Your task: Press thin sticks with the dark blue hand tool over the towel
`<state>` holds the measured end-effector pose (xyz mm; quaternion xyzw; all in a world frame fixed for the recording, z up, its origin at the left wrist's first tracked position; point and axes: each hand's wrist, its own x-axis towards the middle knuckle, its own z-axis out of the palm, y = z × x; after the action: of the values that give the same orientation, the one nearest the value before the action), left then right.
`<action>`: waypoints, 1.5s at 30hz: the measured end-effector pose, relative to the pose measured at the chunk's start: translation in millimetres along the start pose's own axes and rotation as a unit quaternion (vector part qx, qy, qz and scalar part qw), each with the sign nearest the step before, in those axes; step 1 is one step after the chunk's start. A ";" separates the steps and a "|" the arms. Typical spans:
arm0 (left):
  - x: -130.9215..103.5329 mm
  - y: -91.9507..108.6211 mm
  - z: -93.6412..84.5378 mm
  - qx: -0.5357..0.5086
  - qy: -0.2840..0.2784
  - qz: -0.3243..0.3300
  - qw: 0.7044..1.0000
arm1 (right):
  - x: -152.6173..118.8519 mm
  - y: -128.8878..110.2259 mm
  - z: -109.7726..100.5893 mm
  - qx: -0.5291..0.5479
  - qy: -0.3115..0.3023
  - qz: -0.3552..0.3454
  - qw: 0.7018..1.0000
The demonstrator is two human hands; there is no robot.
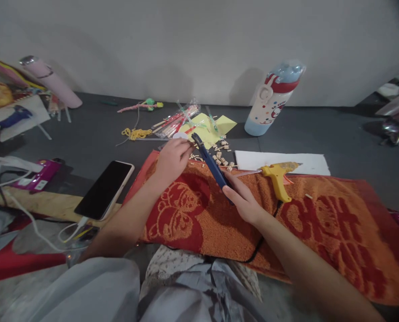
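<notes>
1. One head-worn camera looked forward and down from above the wearer's lap [193, 286], at bottom centre.
2. It faced the wall [206, 49], across the frame's top.
3. It sat near the left hand [174, 160] and right hand [242, 197], which fell around the frame's middle.

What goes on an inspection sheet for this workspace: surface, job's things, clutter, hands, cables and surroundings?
Surface: dark tabletop, partly covered by an orange towel.
Job's things: blue tool, tilted; small wooden pieces, scattered; yellow glue gun, nozzle over a white board.
Clutter: phone, wrapped sticks, patterned bottle.
Hands: right hand grips the blue tool; left hand is at its head, grip unclear.
Cables: white cable plugged into phone; black cord crosses towel.
Surroundings: grey wall behind.
</notes>
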<state>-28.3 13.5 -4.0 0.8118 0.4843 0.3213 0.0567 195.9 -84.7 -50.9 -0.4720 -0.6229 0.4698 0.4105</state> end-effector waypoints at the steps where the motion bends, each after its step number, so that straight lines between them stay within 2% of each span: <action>1: 1.4 -3.1 -1.2 -0.030 -0.026 -0.027 0.999 | -0.7 0.1 -0.7 -0.006 -0.008 -0.007 1.000; 4: 4.9 -11.0 -4.5 -0.161 -0.087 -0.096 0.978 | -1.8 -0.1 -3.7 -0.016 -0.025 -0.018 0.999; 7: 7.4 -18.1 -5.7 -0.305 -0.126 -0.123 0.936 | -1.8 -0.7 -7.6 -0.014 -0.042 -0.014 0.999; 10: 8.6 -23.4 -5.4 -0.393 -0.153 -0.147 0.895 | -2.2 -0.8 -11.1 -0.013 -0.061 -0.007 0.998; 17: 6.6 -28.7 0.4 -0.508 -0.143 -0.163 0.833 | -4.8 0.5 -14.2 -0.030 -0.081 -0.004 0.996; 21: 6.3 -28.6 3.7 -0.541 -0.128 -0.183 0.811 | -4.8 -1.9 -15.8 -0.034 -0.092 -0.015 0.995; 27: 6.5 -28.6 2.7 -0.542 -0.137 -0.189 0.807 | -3.7 -7.0 -17.1 -0.039 -0.104 -0.034 0.993; 31: 6.6 -29.2 2.0 -0.530 -0.140 -0.189 0.815 | -4.6 -6.4 -16.7 -0.031 -0.099 -0.026 0.994; 42: 6.4 -28.5 1.6 -0.477 -0.141 -0.169 0.851 | -4.4 -5.6 -15.6 -0.020 -0.089 -0.015 0.996; 45: 6.7 -22.6 0.8 -0.415 -0.134 -0.176 0.883 | -3.3 -3.5 -14.4 -0.024 -0.067 -0.017 0.997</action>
<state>-42.7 31.0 -10.6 0.6508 0.4293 0.3659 0.5082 209.7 -85.5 -44.5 -0.4387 -0.6678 0.4784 0.3643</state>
